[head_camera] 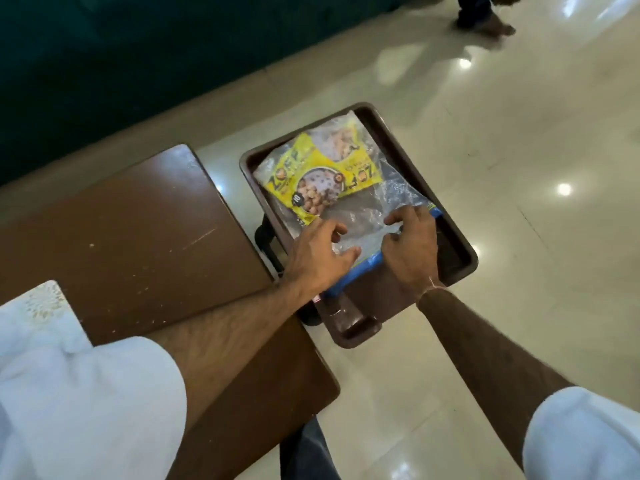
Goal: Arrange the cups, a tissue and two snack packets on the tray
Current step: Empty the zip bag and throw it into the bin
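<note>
A dark brown tray (381, 297) rests on a black stand to the right of the table. In it lies a clear plastic bag (367, 216) with a blue zip strip (353, 271) along its near edge. Two yellow snack packets, one (311, 183) nearer and one (349, 147) farther, show through the bag. My left hand (322, 254) pinches the bag's near left part. My right hand (410, 244) grips the bag at the blue strip. A white embossed tissue (43, 301) lies on the table at left, partly under my sleeve. No cups are visible.
The brown wooden table (138, 220) fills the left side, its right edge close to the tray. The tray's black stand (266, 233) shows in the gap. Glossy tiled floor (519, 202) surrounds the tray. A person's feet (485, 20) stand far off. A dark green surface (104, 64) runs behind.
</note>
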`<state>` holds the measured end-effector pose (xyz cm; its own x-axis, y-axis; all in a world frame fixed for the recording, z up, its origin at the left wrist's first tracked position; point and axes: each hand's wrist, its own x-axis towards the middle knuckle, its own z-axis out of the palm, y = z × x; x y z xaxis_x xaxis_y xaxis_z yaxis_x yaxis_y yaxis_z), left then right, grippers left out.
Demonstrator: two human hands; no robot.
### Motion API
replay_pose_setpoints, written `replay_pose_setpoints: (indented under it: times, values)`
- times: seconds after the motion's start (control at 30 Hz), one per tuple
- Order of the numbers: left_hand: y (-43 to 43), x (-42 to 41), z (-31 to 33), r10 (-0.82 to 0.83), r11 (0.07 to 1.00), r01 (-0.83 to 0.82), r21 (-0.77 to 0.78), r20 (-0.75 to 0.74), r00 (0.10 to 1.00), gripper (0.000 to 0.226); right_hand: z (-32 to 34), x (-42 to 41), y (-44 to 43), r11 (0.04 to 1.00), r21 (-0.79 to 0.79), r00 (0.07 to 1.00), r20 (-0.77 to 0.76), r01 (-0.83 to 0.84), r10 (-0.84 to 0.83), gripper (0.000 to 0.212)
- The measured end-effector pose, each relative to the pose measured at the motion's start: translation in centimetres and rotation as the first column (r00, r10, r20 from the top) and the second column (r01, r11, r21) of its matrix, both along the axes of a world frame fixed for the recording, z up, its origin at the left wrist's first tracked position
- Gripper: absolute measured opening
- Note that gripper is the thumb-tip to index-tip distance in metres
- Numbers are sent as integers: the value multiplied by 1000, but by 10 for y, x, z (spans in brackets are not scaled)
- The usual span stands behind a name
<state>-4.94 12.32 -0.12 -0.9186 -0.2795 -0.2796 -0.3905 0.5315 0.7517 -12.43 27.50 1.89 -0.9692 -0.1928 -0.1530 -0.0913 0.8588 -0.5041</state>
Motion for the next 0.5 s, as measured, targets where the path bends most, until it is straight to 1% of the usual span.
replay_pose_setpoints:
  times: [0.1, 0.17, 0.2, 0.27, 0.33, 0.37, 0.4, 0.43, 0.5]
  values:
    - [26, -15, -11, -113, 986, 112, -121, -3, 994, 52, -10, -6, 23, 974, -82, 977, 5, 212, -212, 22]
    - [37, -20, -18, -163, 975, 167, -148, 38, 986, 58, -17, -8, 33, 929, -119, 936, 77, 350, -342, 23]
    - [40, -22, -22, -184, 968, 191, -163, 62, 981, 56, -21, -7, 35, 904, -130, 910, 134, 408, -392, 24]
    - [42, -23, -26, -190, 964, 202, -174, 79, 979, 36, -26, -4, 37, 868, -135, 868, 225, 478, -443, 24]
    - [41, -25, -27, -115, 984, 123, -132, 66, 991, 18, -31, -2, 35, 849, -173, 850, 287, 499, -441, 23]
    - [39, -26, -26, -58, 993, 63, -101, 50, 997, 13, -34, -2, 32, 829, -219, 839, 331, 514, -433, 21]
    - [36, -26, -25, -4, 998, 6, -65, 24, 1000, 10, -36, -2, 28, 783, -295, 817, 393, 547, -423, 20]
    - [34, -26, -24, 38, 999, -38, -27, -10, 999, 9, -35, -2, 23, 711, -376, 782, 477, 594, -402, 17]
    - [30, -25, -16, 88, 995, -85, 44, -82, 993, 8, -33, -4, 10, 515, -524, 709, 650, 678, -273, 9]
